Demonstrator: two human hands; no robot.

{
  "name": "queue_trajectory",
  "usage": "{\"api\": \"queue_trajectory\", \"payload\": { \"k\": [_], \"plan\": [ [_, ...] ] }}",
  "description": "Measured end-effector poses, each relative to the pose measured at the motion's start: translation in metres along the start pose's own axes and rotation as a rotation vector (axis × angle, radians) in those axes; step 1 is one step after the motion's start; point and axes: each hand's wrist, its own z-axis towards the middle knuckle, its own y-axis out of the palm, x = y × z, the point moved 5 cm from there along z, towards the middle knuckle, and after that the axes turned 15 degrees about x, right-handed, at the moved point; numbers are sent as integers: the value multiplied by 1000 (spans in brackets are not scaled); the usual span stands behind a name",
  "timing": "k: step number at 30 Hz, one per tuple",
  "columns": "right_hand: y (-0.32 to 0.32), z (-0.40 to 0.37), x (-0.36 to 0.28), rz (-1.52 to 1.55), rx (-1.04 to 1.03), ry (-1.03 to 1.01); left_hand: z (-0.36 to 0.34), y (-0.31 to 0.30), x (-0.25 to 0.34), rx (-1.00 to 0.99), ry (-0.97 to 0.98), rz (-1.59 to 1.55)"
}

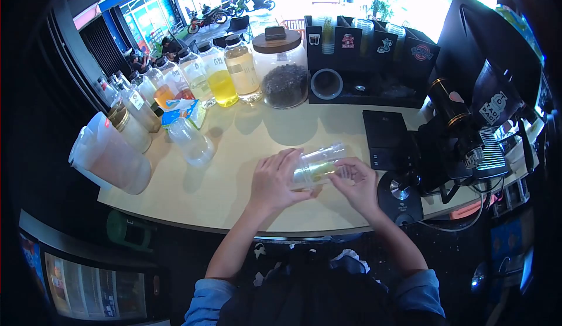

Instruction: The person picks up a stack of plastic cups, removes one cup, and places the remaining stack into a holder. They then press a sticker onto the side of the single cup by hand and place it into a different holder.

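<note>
A clear plastic cup (316,167) with a yellow-green print lies tilted between my hands over the wooden counter (246,168). My left hand (278,179) is wrapped round its base end. At the other end, my right hand (357,185) has its fingers pinched at the cup near the rim. Left of my hands stands an empty-looking clear plastic container (192,143), beside a blue, green and white packet (186,114). A black scale (384,140) lies to the right of my right hand.
Bottles, one with yellow liquid (222,86), and a wooden-lidded jar (285,80) line the back. A black cup organiser (369,62) stands behind. Plastic pitcher (111,156) at left; black coffee machine (436,150) and tamping stand (400,200) at right.
</note>
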Motion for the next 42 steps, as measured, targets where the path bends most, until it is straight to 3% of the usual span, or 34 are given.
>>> {"api": "queue_trajectory", "payload": {
  "k": [3,5,7,14,32,42],
  "plan": [
    [-13,8,-1,1,-8,27,3,-4,-8,-95,-39,35],
    [-18,9,2,-15,-51,61,7,-3,-3,-155,34,25],
    [-15,9,7,20,-206,86,10,-2,-6,-207,0,4],
    [-20,13,-1,81,-182,198,17,2,-12,-343,-125,-33],
    [3,5,-1,38,-290,224,15,5,-16,-308,-120,-71],
    [23,3,-2,40,-180,109,8,6,-9,-223,-90,-65]
  ]
}}
